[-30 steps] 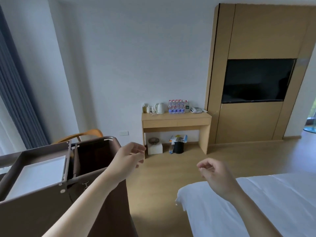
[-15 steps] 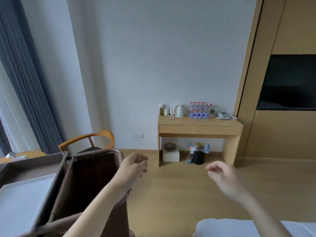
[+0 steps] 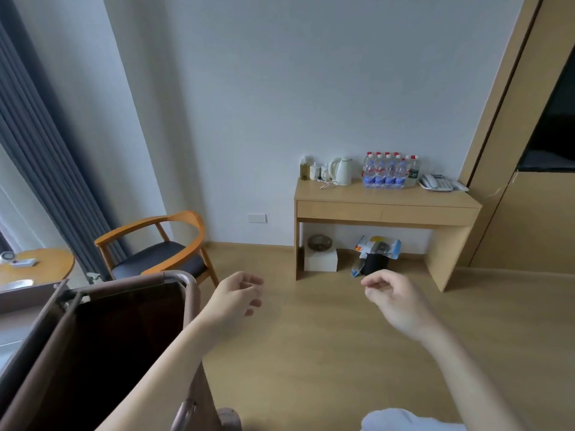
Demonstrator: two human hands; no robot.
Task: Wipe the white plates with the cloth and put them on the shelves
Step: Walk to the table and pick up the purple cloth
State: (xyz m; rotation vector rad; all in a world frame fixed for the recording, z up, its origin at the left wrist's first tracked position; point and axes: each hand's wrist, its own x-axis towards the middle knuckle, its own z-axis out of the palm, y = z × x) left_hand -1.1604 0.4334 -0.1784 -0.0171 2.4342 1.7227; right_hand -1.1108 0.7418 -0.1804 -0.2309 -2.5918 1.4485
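Note:
My left hand point(image 3: 238, 298) hangs in the air over the floor, just right of the brown cart's metal rim point(image 3: 183, 279), fingers loosely curled and holding nothing. My right hand point(image 3: 393, 301) floats at the same height further right, fingers also loosely curled and empty. No white plate, cloth or shelf shows in the head view. The cart's dark bag compartment point(image 3: 102, 346) fills the lower left.
A wooden desk point(image 3: 385, 206) stands against the far wall with a kettle point(image 3: 342, 171), water bottles point(image 3: 389, 171) and a phone point(image 3: 435, 182). A wooden armchair point(image 3: 155, 244) and a round table point(image 3: 37, 267) are at the left. White bedding corner point(image 3: 401, 421) shows at the bottom.
The view has swung left and closer to the desk; the bed and the TV panel slid out of frame, and the armchair came into view. Both hands stayed raised and empty.

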